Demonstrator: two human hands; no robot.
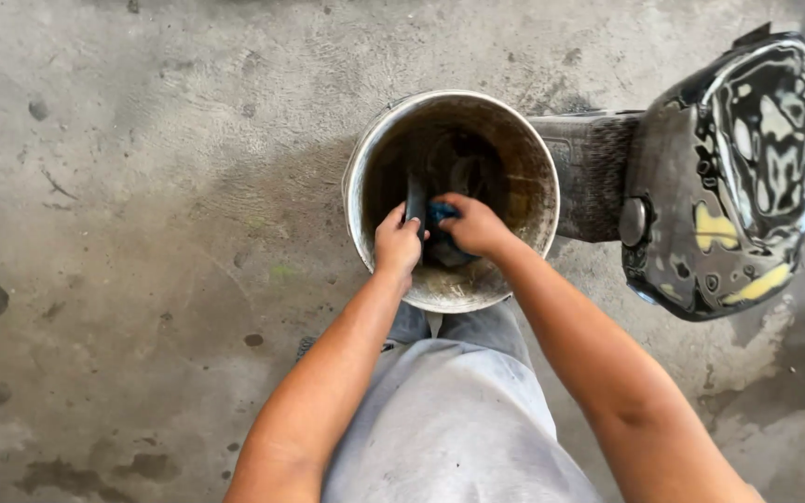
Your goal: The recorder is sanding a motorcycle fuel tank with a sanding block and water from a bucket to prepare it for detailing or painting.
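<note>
While my left hand point(397, 244) grips the dark part point(416, 200) inside the bucket point(449, 289), my right hand point(475, 225) clutches the blue rag point(440, 214); I'd rub firmly, low.

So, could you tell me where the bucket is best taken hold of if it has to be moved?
Probably by the rim of the bucket, coming from above, one hand on each side. It stands upright on the concrete floor with its mouth open upward, and no handle shows. The left hand and right hand are already inside it, around a dark part and a blue cloth.
</note>
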